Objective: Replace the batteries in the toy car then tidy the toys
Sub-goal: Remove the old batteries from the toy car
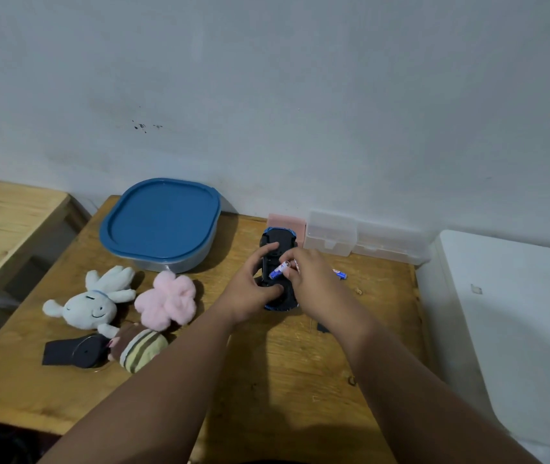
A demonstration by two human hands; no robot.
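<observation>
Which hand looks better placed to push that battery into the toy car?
The right hand, probably: its fingertips already pinch the battery just above the upturned toy car. The left hand is busy gripping the car's body, steadying it on the table.

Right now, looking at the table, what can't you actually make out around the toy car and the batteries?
Head view only:
- Battery compartment of the upturned toy car: hidden under the left hand and right hand.
- Battery in the right hand's fingers: label too small to read; polarity unclear.
- Loose battery on the table: partly hidden behind the right hand.
- Blue-lidded container: contents hidden by its lid.
</observation>
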